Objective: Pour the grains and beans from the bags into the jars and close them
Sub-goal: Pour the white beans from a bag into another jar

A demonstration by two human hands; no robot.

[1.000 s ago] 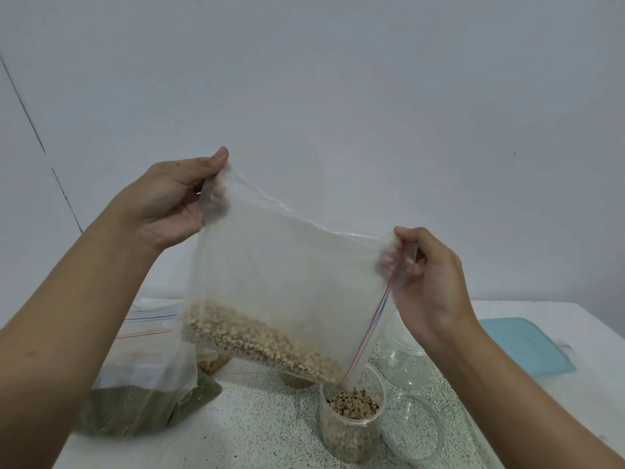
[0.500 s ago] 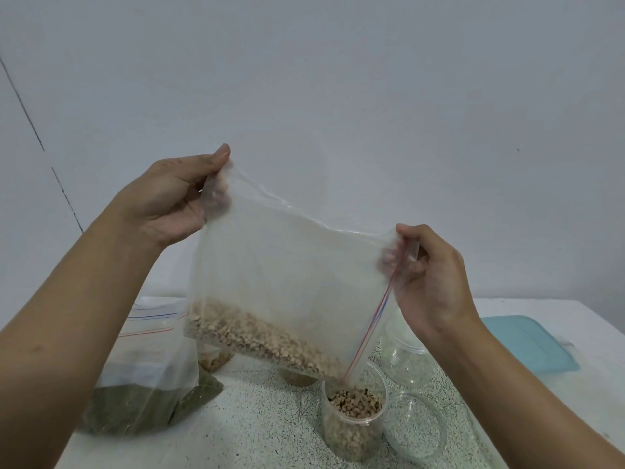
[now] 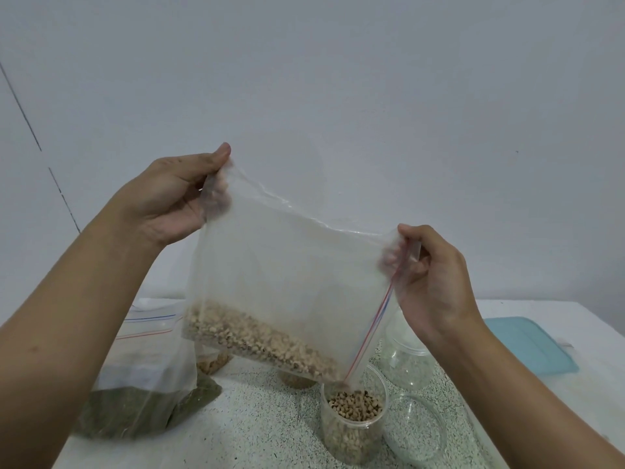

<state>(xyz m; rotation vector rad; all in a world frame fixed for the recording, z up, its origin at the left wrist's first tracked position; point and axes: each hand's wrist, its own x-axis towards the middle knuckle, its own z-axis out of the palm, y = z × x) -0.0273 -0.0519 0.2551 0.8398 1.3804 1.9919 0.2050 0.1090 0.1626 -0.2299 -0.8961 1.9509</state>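
A clear zip bag (image 3: 291,272) hangs tilted in the air, with pale beans (image 3: 257,340) gathered along its low side. My left hand (image 3: 169,198) pinches its upper left corner and my right hand (image 3: 433,286) pinches the corner by the red-and-blue zip strip. The bag's low corner points into a clear jar (image 3: 351,424) that is nearly full of the same beans. An empty jar (image 3: 414,431) stands to its right, another empty jar (image 3: 409,363) behind. Two more jars with beans are mostly hidden behind the bag.
A zip bag of green grains (image 3: 142,401) lies on the speckled table (image 3: 263,428) at the left. A light blue lid (image 3: 527,343) rests at the right. A white wall stands close behind the table.
The bag and both hands have held almost still. The beans in the jar stand slightly higher than a second ago.
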